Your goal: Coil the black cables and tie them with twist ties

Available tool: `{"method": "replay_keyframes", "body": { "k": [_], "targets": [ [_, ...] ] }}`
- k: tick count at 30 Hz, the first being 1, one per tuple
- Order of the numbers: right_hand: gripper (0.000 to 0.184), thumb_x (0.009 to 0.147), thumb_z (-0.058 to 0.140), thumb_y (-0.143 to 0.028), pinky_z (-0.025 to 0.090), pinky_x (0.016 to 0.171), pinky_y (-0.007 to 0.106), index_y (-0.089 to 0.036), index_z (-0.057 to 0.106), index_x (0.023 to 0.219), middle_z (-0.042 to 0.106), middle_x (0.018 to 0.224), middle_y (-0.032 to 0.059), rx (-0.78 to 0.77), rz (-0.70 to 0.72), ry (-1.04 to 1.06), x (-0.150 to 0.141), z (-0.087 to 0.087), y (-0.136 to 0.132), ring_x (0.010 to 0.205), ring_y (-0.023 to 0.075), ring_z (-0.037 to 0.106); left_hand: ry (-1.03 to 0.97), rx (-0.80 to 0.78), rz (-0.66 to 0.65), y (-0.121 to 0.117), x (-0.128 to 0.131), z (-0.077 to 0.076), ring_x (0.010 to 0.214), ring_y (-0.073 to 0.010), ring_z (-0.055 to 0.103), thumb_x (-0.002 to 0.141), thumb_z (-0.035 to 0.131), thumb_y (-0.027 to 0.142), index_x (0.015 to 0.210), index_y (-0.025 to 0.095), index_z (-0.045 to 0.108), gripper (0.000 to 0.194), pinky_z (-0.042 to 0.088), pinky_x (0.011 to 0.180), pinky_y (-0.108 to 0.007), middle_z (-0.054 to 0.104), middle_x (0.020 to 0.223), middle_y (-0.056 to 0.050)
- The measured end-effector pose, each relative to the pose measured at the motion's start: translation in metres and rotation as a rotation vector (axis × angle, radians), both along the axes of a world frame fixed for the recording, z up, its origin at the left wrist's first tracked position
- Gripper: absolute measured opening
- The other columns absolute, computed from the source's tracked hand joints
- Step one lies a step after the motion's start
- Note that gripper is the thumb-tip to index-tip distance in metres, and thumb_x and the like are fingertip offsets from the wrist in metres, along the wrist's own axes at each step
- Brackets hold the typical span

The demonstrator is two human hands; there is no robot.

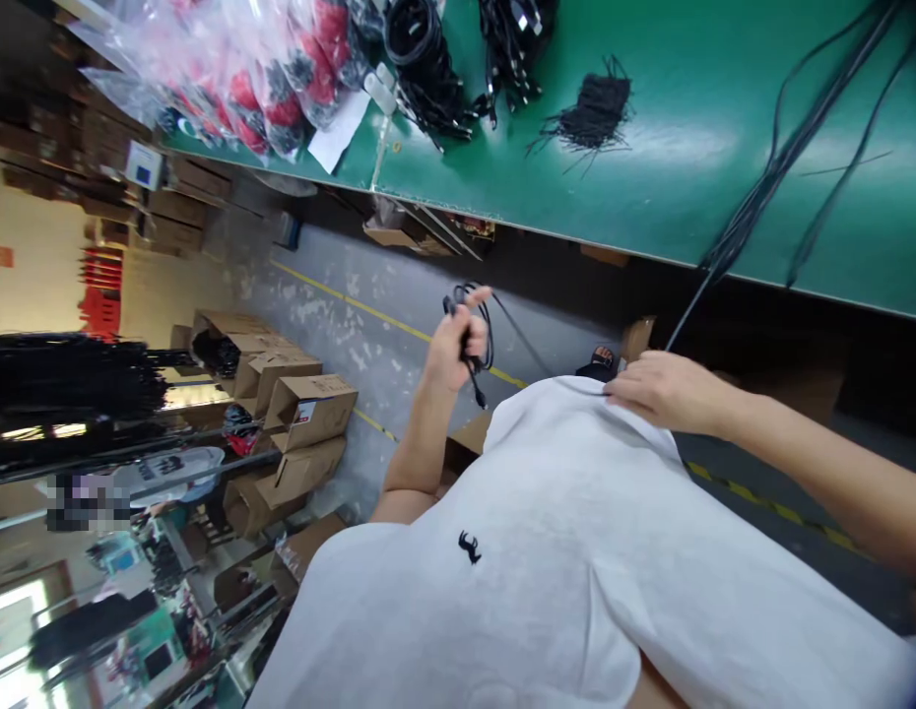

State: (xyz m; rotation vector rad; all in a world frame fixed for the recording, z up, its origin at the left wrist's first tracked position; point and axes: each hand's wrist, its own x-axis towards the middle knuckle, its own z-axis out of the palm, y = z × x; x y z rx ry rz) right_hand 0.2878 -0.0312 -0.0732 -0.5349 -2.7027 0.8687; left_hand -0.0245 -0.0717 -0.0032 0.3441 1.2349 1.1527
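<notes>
My left hand [458, 340] is closed around a small coil of black cable [489, 335], its index finger stretched out. A plug end hangs just below that hand. From the coil the cable runs across the front of my white shirt to my right hand [661, 389]. My right hand is closed on the same cable in a pinch, with the back of the hand facing up. Beyond it the cable rises to a bundle of long black cables [753, 212] that hangs over the edge of the green table [694, 118].
On the table lie a pile of short black ties [597, 110], coiled cable bundles [421, 69] with plugs, and clear bags [258, 79] of red and black items. Cardboard boxes [310, 409] stand on the floor at left. Black cables hang from a rack [74, 394]; a person is farther back.
</notes>
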Motion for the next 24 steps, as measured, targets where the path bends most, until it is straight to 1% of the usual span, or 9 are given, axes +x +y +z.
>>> {"method": "replay_keyframes", "body": {
  "k": [4, 6, 8, 11, 14, 16, 18, 21, 24],
  "targets": [
    [0.038, 0.102, 0.040, -0.035, 0.034, 0.067, 0.028, -0.018, 0.068, 0.084, 0.067, 0.074, 0.0063, 0.054, 0.082, 0.144, -0.046, 0.041, -0.001, 0.066, 0.0151, 0.055, -0.073, -0.106, -0.442, -0.009, 0.034, -0.026, 0.072, -0.0161, 0.071, 0.078, 0.078, 0.045, 0.101, 0.010, 0.068, 0.043, 0.055, 0.067, -0.024, 0.073, 0.076, -0.008],
    [0.040, 0.102, 0.039, -0.037, 0.035, 0.067, 0.027, -0.018, 0.068, 0.082, 0.068, 0.075, 0.0060, -0.012, 0.075, 0.145, -0.053, 0.047, 0.013, 0.068, 0.0150, 0.056, -0.157, -0.119, -0.665, -0.017, 0.046, -0.028, 0.065, -0.0169, 0.070, 0.076, 0.079, 0.051, 0.096, 0.009, 0.069, 0.048, 0.055, 0.063, -0.025, 0.073, 0.073, -0.010],
    [0.039, 0.101, 0.040, -0.041, 0.036, 0.067, 0.027, -0.019, 0.067, 0.083, 0.068, 0.077, 0.0049, -0.116, 0.065, 0.114, -0.050, 0.043, 0.029, 0.071, 0.0153, 0.057, -0.235, -0.126, -0.771, -0.022, 0.050, -0.023, 0.048, -0.0112, 0.059, 0.077, 0.078, 0.050, 0.093, 0.008, 0.069, 0.046, 0.047, 0.050, -0.021, 0.066, 0.059, -0.005],
    [0.038, 0.100, 0.042, -0.045, 0.040, 0.072, 0.027, -0.021, 0.068, 0.089, 0.070, 0.085, 0.0039, -0.249, -0.073, 0.037, -0.018, 0.015, 0.054, 0.078, 0.0164, 0.060, -0.307, -0.175, -0.644, -0.023, 0.041, -0.010, 0.030, -0.0032, 0.031, 0.085, 0.071, 0.045, 0.083, 0.010, 0.069, 0.035, 0.029, 0.036, -0.015, 0.039, 0.039, 0.008],
    [0.035, 0.100, 0.041, -0.041, 0.039, 0.089, 0.033, -0.021, 0.069, 0.095, 0.071, 0.101, 0.0073, -0.177, -0.357, -0.098, 0.042, -0.036, 0.081, 0.093, 0.0186, 0.059, -0.284, -0.164, -0.251, -0.021, 0.021, 0.003, 0.025, -0.0018, 0.007, 0.100, 0.045, 0.046, 0.081, 0.015, 0.067, 0.042, 0.012, 0.029, -0.015, 0.014, 0.036, 0.013],
    [0.032, 0.100, 0.040, -0.036, 0.033, 0.101, 0.041, -0.020, 0.069, 0.097, 0.070, 0.109, 0.0104, -0.089, -0.534, -0.251, 0.082, -0.069, 0.092, 0.099, 0.0197, 0.057, -0.231, -0.054, 0.002, -0.020, 0.008, 0.012, 0.024, -0.0026, -0.002, 0.104, 0.031, 0.047, 0.090, 0.018, 0.068, 0.049, 0.003, 0.028, -0.016, 0.007, 0.037, 0.014],
    [0.033, 0.100, 0.040, -0.032, 0.033, 0.100, 0.046, -0.019, 0.069, 0.090, 0.072, 0.103, 0.0115, -0.034, -0.582, -0.364, 0.103, -0.087, 0.089, 0.094, 0.0210, 0.057, -0.173, 0.084, 0.150, -0.018, -0.002, 0.020, 0.024, -0.0022, 0.000, 0.104, 0.031, 0.046, 0.107, 0.023, 0.068, 0.044, 0.001, 0.028, -0.017, 0.013, 0.038, 0.014],
    [0.037, 0.099, 0.042, -0.035, 0.041, 0.077, 0.038, -0.021, 0.069, 0.078, 0.071, 0.081, 0.0093, 0.034, -0.390, -0.297, 0.084, -0.066, 0.053, 0.076, 0.0217, 0.058, -0.111, 0.133, 0.108, -0.010, -0.007, 0.024, 0.027, 0.0008, 0.025, 0.100, 0.048, 0.040, 0.122, 0.028, 0.064, 0.030, 0.015, 0.031, -0.013, 0.043, 0.048, 0.012],
    [0.038, 0.102, 0.042, -0.041, 0.039, 0.062, 0.031, -0.021, 0.070, 0.085, 0.070, 0.077, 0.0055, -0.035, 0.015, -0.047, 0.031, -0.003, 0.004, 0.071, 0.0184, 0.061, -0.039, 0.044, -0.138, -0.001, 0.003, 0.013, 0.052, -0.0049, 0.062, 0.088, 0.069, 0.037, 0.117, 0.021, 0.066, 0.033, 0.040, 0.045, -0.012, 0.068, 0.070, 0.003]
  ]
}}
